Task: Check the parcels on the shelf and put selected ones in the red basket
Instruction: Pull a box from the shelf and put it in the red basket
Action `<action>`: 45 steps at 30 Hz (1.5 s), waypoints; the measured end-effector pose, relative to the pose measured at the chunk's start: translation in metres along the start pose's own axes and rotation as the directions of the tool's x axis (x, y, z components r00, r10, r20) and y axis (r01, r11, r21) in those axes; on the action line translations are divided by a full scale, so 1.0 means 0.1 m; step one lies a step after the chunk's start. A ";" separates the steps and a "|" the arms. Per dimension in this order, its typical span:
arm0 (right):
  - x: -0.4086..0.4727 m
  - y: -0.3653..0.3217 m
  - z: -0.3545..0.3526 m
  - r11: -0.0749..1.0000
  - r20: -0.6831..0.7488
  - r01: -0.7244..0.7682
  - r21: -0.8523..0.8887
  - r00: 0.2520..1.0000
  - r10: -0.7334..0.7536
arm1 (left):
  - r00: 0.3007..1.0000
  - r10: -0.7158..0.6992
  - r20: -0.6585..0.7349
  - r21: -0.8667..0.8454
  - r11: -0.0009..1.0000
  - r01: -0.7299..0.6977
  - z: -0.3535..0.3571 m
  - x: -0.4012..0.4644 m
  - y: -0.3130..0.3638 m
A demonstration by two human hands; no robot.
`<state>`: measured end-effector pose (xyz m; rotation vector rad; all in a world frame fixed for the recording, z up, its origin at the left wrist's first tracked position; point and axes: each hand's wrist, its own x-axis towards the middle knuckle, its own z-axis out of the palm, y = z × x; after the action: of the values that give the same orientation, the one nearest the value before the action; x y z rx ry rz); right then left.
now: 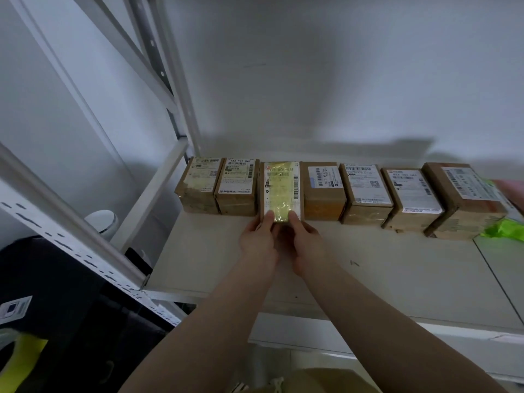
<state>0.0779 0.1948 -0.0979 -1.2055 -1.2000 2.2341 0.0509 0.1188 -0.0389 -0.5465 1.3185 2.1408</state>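
Gripping the near end of the third parcel from the left, the left hand and the right hand close on it together, each thumb pressed on its yellow-taped label and the remaining fingers hidden under or beside the box. This parcel stands in a row of seven brown boxes on the white shelf. Just left of the left thumb sit two labelled parcels; right of the right thumb run four more parcels. Beyond those, at the far right, lies a green bag.
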 end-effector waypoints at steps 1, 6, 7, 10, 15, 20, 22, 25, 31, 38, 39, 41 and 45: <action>-0.01 0.00 0.00 1.000 0.006 0.001 0.008 1.000 -0.002 | 1.000 0.004 0.003 0.007 1.000 -0.004 -0.01 -0.01 -0.01; -0.10 0.01 -0.04 0.999 0.034 0.018 0.028 0.999 -0.019 | 0.999 0.007 0.050 0.005 1.000 -0.007 -0.06 -0.10 -0.03; -0.13 0.01 -0.05 0.999 0.033 0.025 0.026 0.999 -0.026 | 0.998 0.008 0.064 -0.003 1.000 -0.008 -0.08 -0.13 -0.03; -0.25 0.05 -0.11 0.996 0.049 0.054 0.072 0.997 -0.058 | 0.996 0.025 0.087 -0.014 1.000 -0.024 -0.18 -0.21 -0.04; -0.66 0.17 -0.20 0.969 0.080 0.167 0.182 0.980 -0.184 | 0.985 0.093 0.147 -0.041 0.995 -0.088 -0.47 -0.49 -0.02; -1.15 0.20 -0.48 0.915 0.101 0.279 0.291 0.942 -0.320 | 0.952 0.124 0.280 0.110 0.981 -0.160 -0.55 -0.97 -0.13; -1.36 0.23 -0.77 0.883 0.016 0.315 0.348 0.940 -0.341 | 0.947 0.062 0.316 0.314 0.935 -0.166 -0.52 -1.10 -0.32; -1.67 0.26 -1.34 0.845 -0.126 0.383 0.373 0.923 -0.362 | 0.904 -0.095 0.417 0.598 0.777 -0.194 -0.33 -1.30 -0.68; -2.40 0.26 -2.54 0.756 -0.432 0.523 0.394 0.831 -0.350 | 0.630 -0.388 0.673 0.685 0.649 -0.332 0.12 -1.89 -1.63; -3.22 0.46 -4.27 0.682 -0.711 0.610 0.403 0.678 -0.186 | 0.428 -0.646 0.632 0.775 0.533 -0.340 0.62 -2.90 -3.33; -3.33 0.49 -4.55 0.679 -0.734 0.615 0.401 0.659 -0.163 | 0.410 -0.678 0.610 0.792 0.501 -0.349 0.67 -3.07 -3.58; -3.65 0.60 -5.26 0.697 -0.790 0.608 0.380 0.606 -0.098 | 0.358 -0.755 0.550 0.827 0.431 -0.361 0.79 -3.52 -4.22; -4.05 0.62 -5.92 0.803 -0.826 0.527 0.279 0.558 -0.078 | 0.296 -0.809 0.508 0.837 0.383 -0.391 0.95 -3.93 -4.89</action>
<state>0.7977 0.2164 -0.1051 -1.3597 -0.3685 1.3062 0.6616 0.2825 -0.0898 0.8775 1.1745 0.6538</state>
